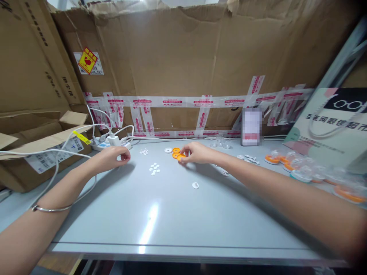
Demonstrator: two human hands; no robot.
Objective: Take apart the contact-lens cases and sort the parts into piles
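My right hand (195,152) pinches an orange ring (180,157) between thumb and fingers, at table height. Two more orange rings (176,150) lie right behind it, with a white ring (168,150) to their left. My left hand (116,157) hovers over the table at the left with its fingers curled in. Whatever is inside those fingers, if anything, is hidden. Between the hands lie several small white discs (155,167) and a few small clear-white pieces (143,151). Closer to me is a single white disc with a raised stem (195,185).
Assembled clear-domed pieces with orange or teal bases (302,173) crowd the right side. Behind stand clear cups (220,142) and a phone (252,126). White parts (249,158) lie near my right forearm. A power strip (104,144) with cables and an open carton (43,152) are left.
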